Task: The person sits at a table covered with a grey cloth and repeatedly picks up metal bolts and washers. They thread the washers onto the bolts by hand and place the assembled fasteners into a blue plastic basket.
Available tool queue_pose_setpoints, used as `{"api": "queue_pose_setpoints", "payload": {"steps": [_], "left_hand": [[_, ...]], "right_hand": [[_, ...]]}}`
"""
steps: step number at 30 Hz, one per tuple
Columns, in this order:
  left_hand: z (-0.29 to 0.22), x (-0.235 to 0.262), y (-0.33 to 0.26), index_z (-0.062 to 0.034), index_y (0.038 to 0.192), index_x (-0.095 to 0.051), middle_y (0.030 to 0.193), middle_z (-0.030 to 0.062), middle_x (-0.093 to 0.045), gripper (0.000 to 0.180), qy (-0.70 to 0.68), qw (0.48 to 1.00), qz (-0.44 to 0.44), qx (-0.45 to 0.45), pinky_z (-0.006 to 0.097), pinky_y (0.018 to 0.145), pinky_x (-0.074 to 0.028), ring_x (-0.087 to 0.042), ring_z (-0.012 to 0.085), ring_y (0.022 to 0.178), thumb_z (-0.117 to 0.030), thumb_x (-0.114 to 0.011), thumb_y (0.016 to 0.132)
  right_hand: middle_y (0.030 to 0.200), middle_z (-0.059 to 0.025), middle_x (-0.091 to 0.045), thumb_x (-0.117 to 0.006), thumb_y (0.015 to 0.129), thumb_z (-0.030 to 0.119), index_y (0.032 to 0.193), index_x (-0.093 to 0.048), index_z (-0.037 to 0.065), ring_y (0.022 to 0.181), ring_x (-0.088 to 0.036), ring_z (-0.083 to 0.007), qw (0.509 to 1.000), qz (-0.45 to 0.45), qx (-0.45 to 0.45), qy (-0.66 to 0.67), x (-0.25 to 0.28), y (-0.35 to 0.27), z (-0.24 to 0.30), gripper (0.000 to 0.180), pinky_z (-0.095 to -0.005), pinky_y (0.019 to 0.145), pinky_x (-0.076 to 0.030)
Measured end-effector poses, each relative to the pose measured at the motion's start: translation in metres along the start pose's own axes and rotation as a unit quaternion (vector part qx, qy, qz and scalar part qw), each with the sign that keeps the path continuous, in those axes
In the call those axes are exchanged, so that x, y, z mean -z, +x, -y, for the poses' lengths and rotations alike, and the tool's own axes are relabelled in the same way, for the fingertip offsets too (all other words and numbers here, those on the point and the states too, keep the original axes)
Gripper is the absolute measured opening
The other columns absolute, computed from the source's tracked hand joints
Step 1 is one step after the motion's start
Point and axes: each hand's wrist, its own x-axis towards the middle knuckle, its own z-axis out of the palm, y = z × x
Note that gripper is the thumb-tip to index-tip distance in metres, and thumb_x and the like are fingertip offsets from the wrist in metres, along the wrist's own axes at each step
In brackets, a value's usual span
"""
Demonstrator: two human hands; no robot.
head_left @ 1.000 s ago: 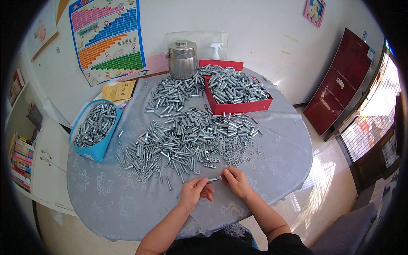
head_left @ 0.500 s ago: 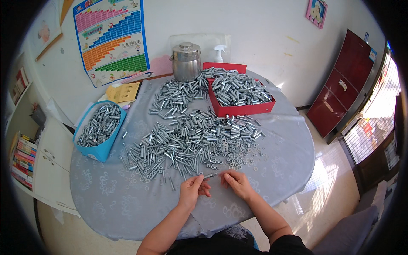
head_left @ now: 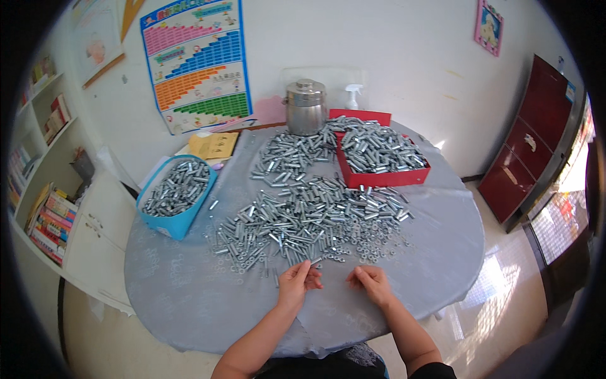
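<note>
One round table (head_left: 189,303) under a grey cloth; across its middle, one loose heap of silver metal sleeves (head_left: 303,218), too many to count, with small washers (head_left: 366,243) scattered at its 4 o'clock edge; two open bins: one red tray (head_left: 379,178) at 1 o'clock, heaped with sleeves, and one blue basket (head_left: 180,221) at 9 o'clock, likewise filled; one lidded steel pot (head_left: 305,106) at 12 o'clock, contents hidden; one white spray bottle (head_left: 353,96) just beside it; left hand (head_left: 297,285) at 6 o'clock, fingers pinched on a single sleeve (head_left: 314,261) at the heap's near edge; right hand (head_left: 371,283) beside it, fingers curled, grip indistinct.
</note>
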Motion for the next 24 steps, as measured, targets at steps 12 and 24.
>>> {"api": "queue_pose_setpoints", "payload": {"steps": [12, 24], "left_hand": [[-0.178, 0.124, 0.098, 0.0019, 0.105, -0.055, 0.087, 0.0079, -0.061, 0.022, 0.084, 0.917, -0.253, -0.296, 0.024, 0.068, -0.046, -0.057, 0.0133, 0.073, -0.01, -0.053, 0.087], [-0.146, 0.097, 0.069, -0.0016, 0.089, -0.062, 0.09, 0.0104, -0.061, 0.014, 0.592, 0.719, -0.046, -0.361, 0.032, 0.077, -0.042, -0.055, 0.0251, 0.086, -0.005, -0.059, 0.076]], "right_hand": [[0.059, -0.0012, -0.056, -0.048, 0.09, 0.03, 0.071, -0.062, 0.003, 0.052, -0.048, -0.0064, 0.99, -0.133, 0.037, 0.016, 0.0, 0.004, 0.004, 0.036, -0.0195, 0.048, -0.037], [0.064, -0.0015, -0.056, -0.048, 0.091, 0.025, 0.077, -0.062, -0.001, 0.056, -0.048, -0.0063, 0.991, -0.132, 0.004, 0.025, 0.003, 0.002, 0.008, 0.032, -0.0202, 0.052, -0.038]]}}
